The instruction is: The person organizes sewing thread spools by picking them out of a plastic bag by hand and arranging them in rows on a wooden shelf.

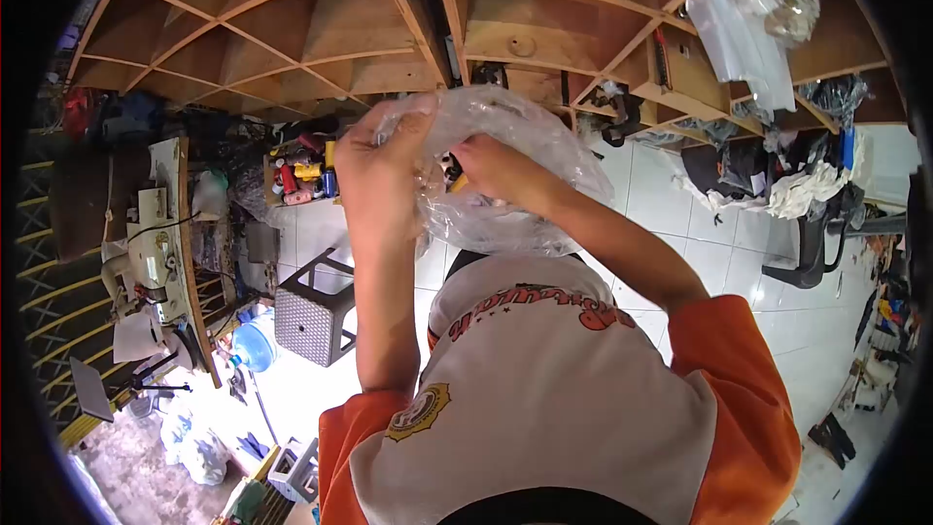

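Note:
A large clear plastic bag [515, 117] is spread out in front of my chest. My left hand [384, 165] grips its left side, with the fingers curled into the crumpled film. My right hand [496, 170] reaches in at the bag's middle, its fingers bent together and their tips partly hidden. Close by those fingertips, a small dark and yellow patch [453, 175] shows; what it is, I cannot make out.
Wooden shelves with compartments [525, 19] stretch along the top. Plastic bags [763, 10] hang at upper right. A stool [316, 311] and blue water jug [255, 342] are left, beside a sewing machine [151, 258]. Spools [306, 175] sit in a box.

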A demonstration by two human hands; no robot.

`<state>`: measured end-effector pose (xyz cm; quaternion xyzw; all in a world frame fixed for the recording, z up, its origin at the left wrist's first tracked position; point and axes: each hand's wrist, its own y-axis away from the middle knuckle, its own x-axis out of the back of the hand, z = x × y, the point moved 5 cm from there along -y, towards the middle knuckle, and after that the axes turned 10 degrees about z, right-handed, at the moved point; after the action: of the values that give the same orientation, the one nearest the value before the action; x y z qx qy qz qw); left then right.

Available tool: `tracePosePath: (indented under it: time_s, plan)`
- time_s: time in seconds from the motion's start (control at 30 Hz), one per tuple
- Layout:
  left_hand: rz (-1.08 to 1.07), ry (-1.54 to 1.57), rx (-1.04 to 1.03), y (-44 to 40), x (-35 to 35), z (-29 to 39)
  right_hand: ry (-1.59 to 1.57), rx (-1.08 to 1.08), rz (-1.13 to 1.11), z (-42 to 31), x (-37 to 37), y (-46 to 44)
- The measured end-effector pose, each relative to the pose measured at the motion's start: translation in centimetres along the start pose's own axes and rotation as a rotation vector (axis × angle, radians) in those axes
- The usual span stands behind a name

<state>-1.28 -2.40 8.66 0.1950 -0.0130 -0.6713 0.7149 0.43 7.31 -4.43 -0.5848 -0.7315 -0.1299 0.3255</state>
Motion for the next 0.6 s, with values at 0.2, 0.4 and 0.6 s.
tracePosePath:
  time_s: [0.2, 0.4, 0.6]
  plan:
    - [-0.069, 0.017, 0.029, 2.2, 0.0, 1.0, -0.110, 0.101, 0.168, 2.5, -2.5, 0.4]
    - [-0.059, 0.061, 0.047, 3.4, 1.1, 0.9, -0.573, -0.275, 0.178, 9.0, -9.1, 0.4]
    - [-0.042, 0.087, 0.037, 3.8, 1.7, 1.0, -0.240, -0.148, 0.186, 6.4, -7.7, 1.2]
